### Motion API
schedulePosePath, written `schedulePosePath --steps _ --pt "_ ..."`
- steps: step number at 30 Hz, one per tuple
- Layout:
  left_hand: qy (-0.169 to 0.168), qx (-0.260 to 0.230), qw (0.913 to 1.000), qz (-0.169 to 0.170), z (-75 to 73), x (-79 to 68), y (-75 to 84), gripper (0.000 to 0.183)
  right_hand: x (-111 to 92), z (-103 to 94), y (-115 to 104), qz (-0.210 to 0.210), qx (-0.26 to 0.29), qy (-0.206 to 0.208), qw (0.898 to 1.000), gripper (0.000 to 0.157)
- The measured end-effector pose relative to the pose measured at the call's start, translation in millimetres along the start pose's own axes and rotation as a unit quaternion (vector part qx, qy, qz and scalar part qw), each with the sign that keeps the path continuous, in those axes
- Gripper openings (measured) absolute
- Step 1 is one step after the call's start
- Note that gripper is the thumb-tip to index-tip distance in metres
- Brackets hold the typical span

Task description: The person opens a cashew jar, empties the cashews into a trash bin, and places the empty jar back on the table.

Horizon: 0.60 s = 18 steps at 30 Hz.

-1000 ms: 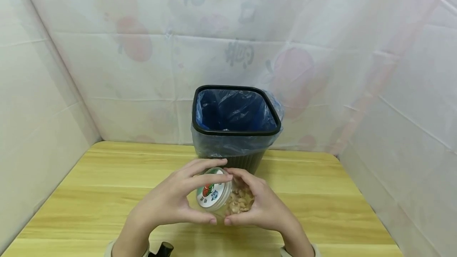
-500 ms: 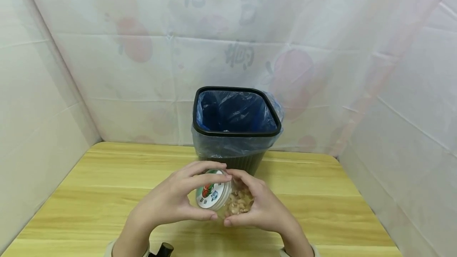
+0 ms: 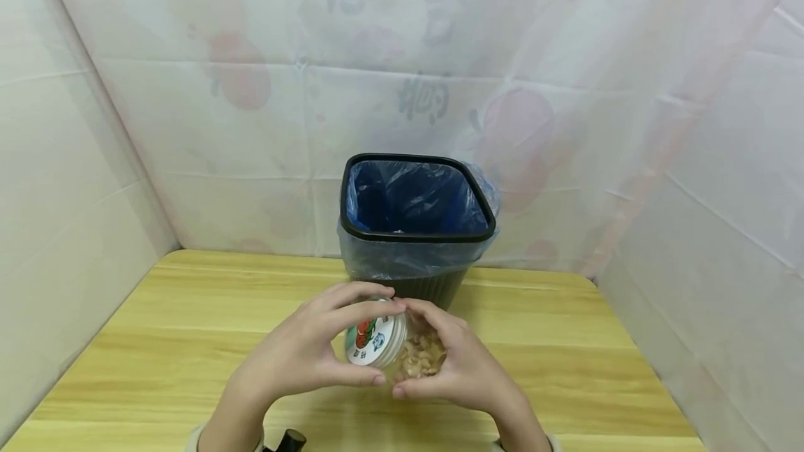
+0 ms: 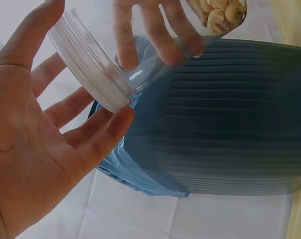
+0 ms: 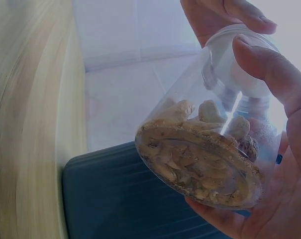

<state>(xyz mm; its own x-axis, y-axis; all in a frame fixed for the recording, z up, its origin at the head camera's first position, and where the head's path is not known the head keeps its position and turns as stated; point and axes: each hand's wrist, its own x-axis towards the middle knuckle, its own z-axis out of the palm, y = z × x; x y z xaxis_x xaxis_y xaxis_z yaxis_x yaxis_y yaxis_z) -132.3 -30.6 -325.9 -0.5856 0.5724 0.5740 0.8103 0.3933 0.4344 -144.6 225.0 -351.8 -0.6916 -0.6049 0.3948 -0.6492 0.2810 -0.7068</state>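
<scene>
A clear plastic jar (image 3: 422, 356) with cashew nuts (image 5: 200, 164) in its lower part is held tilted above the table, in front of the bin. Its round lid (image 3: 375, 342) has a white and green label with a red picture and faces left. My left hand (image 3: 301, 354) grips the lid by its rim, thumb on one side and fingers on the other, as the left wrist view shows. My right hand (image 3: 471, 365) holds the jar's body, thumb on the near side and fingers round the far side. The lid sits on the jar's mouth.
A dark ribbed bin (image 3: 440, 289) lined with a blue plastic bag (image 3: 414, 257) stands at the table's back edge, just behind the jar. The wooden table (image 3: 565, 354) is bounded by pale cloth walls (image 3: 251, 159). Near the left wrist is a black cylindrical piece (image 3: 292, 440).
Very little differs. My left fingers have shifted slightly along the lid, while my right hand keeps its hold on the jar. The head view has moved a touch.
</scene>
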Motion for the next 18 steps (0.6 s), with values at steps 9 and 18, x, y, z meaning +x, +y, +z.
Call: schedulePosePath --steps 9,18 --pt "0.004 0.008 0.9998 -0.016 0.4 1.6 1.1 0.073 -0.7 -0.2 -0.1 0.003 -0.014 0.005 1.0 0.09" --pt "0.007 0.004 0.9994 -0.032 1.3 0.9 1.5 0.072 -0.1 0.5 0.6 0.006 -0.019 0.006 1.0 0.091"
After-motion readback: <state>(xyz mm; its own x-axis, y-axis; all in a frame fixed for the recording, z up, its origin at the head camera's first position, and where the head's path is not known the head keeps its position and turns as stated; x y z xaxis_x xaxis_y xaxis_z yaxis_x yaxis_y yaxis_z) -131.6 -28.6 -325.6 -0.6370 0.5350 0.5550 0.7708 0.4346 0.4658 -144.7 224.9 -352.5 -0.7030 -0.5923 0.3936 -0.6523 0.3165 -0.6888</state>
